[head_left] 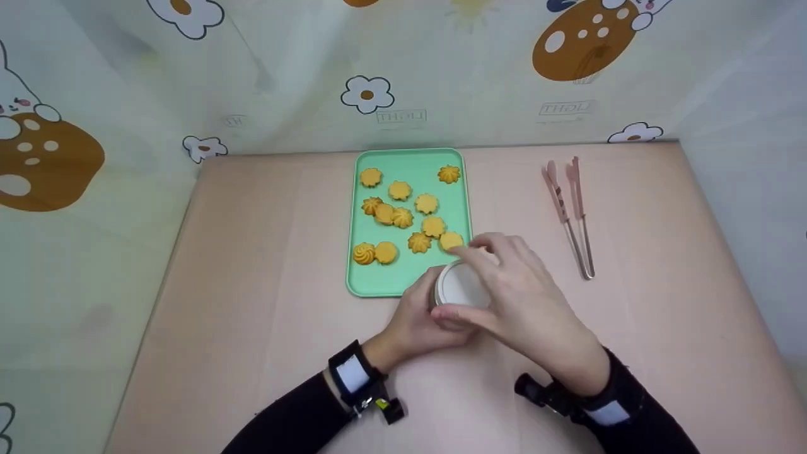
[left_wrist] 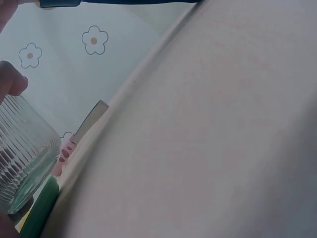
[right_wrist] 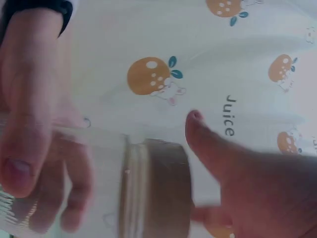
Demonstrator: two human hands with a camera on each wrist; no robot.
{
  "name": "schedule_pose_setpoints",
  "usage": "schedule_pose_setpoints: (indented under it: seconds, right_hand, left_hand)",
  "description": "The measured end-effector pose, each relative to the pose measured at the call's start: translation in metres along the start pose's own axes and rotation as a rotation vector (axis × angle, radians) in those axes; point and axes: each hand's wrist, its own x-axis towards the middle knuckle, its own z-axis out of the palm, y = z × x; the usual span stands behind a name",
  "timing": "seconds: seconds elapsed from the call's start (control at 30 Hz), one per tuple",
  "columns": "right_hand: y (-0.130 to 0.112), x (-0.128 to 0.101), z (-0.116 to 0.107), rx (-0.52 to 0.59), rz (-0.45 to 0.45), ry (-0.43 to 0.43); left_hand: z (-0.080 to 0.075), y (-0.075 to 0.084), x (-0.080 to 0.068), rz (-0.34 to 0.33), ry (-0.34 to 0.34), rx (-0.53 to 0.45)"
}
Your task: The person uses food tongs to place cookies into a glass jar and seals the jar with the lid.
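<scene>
Fingers of the left hand (head_left: 416, 318) curl round a ribbed glass jar (left_wrist: 22, 158) held just off the near right corner of the green tray (head_left: 378, 284) of cookies (head_left: 403, 217). Right hand (head_left: 523, 302) grasps the jar's lid (head_left: 462, 285), which seems to sit on the jar still, though the wrist view is blurred. Pink tongs (head_left: 570, 214) lie well apart, to the right on the table (head_left: 252, 265).

Black long sleeves (head_left: 296, 410), black-and-white wrist straps (head_left: 353, 373) (small cameras clipped on), bare hands, short unpainted nails
</scene>
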Motion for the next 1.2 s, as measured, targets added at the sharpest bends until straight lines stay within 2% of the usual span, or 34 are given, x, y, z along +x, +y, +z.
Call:
schedule_pose_setpoints:
  seconds: [0.1, 0.2, 0.3, 0.57, 0.73, 0.83, 0.97, 1.1, 1.2]
  right_hand:
    - [-0.002, -0.001, 0.001, -0.063, 0.165, 0.010]
    - [-0.004, -0.002, 0.001, -0.075, 0.237, -0.026]
    - [-0.004, -0.003, -0.001, -0.027, 0.221, -0.042]
    - [0.000, -0.006, -0.006, 0.031, 0.036, -0.058]
    - [0.007, -0.005, -0.017, 0.103, 0.038, -0.054]
    - [0.019, -0.002, -0.027, 0.136, 0.080, -0.023]
    - [0.046, 0.011, -0.033, 0.151, 0.162, 0.016]
    - [0.081, 0.026, -0.026, 0.148, 0.230, 0.032]
    - [0.105, 0.035, -0.013, 0.139, 0.268, 0.020]
  left_hand:
    - [0.000, 0.001, -0.001, -0.028, -0.010, -0.019]
    - [0.000, 0.001, 0.000, -0.042, -0.023, -0.025]
    - [0.000, 0.001, 0.000, -0.032, -0.029, -0.020]
    - [0.000, 0.001, 0.000, -0.007, -0.031, -0.024]
    - [0.000, 0.001, 0.001, -0.002, -0.033, -0.069]
    - [0.000, 0.002, 0.003, 0.018, -0.040, -0.108]
    - [0.000, 0.004, 0.004, 0.037, -0.052, -0.184]
    - [-0.001, 0.004, 0.003, 0.034, -0.072, -0.241]
    - [0.000, 0.004, 0.003, 0.048, -0.092, -0.237]
